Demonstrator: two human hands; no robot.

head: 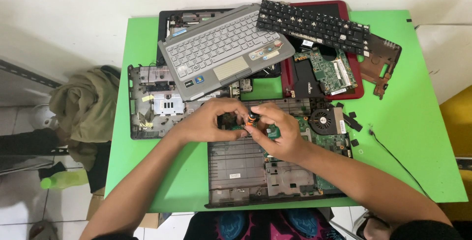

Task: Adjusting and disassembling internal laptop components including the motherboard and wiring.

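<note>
Green tabletop (pixel 408 122) carried gutted laptops; my left hand (pixel 206 119) and right hand (pixel 278 132) both pinched the upright screwdriver (pixel 252 117) over the near-edge chassis (pixel 255 171).

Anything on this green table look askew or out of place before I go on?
Yes. The loose black keyboard lies tilted across the red laptop shell, overhanging it. The grey laptop sits crooked on other casings. Small black bits lie scattered beside the open laptop base.

Opened laptop base (pixel 255 176) nearest on the table (pixel 413 136); keyboard deck (pixel 221 48) behind it; loose keyboard (pixel 314 26) right of that.
</note>
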